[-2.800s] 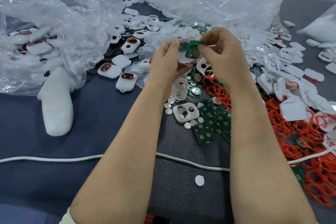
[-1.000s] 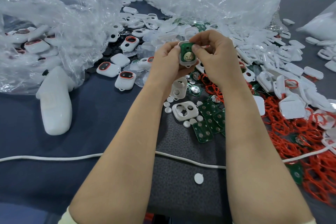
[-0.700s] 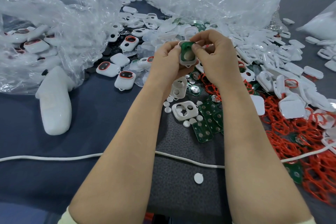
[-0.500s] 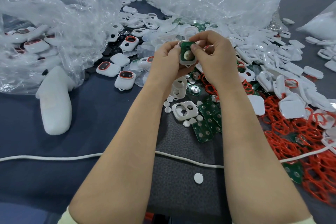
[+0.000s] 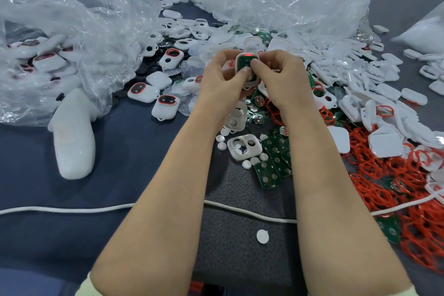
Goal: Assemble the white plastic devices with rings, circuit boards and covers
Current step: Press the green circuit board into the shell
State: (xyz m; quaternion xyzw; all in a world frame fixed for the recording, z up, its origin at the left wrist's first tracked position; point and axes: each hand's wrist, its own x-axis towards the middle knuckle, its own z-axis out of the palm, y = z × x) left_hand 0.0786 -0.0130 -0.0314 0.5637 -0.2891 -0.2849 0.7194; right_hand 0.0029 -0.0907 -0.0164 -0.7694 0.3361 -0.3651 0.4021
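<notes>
Grips white device shell (image 5: pixel 251 83) at 12 o'clock above the desk (image 5: pixel 120 175), fingers of left hand (image 5: pixel 221 79) and right hand (image 5: pixel 281 79) curled round it, presses both thumbs onto green circuit board (image 5: pixel 243 65) seated inside, red rings (image 5: pixel 396 187) heaped at 4 o'clock

Bare worktop (image 5: pixel 60 247) lies at the near left, crossed by a white cord (image 5: pixel 72 210). A white bottle-like object (image 5: pixel 72 137) and crumpled plastic bags (image 5: pixel 91 26) block the far left; red rings (image 5: pixel 384 190) and white covers (image 5: pixel 374 94) crowd the right.
</notes>
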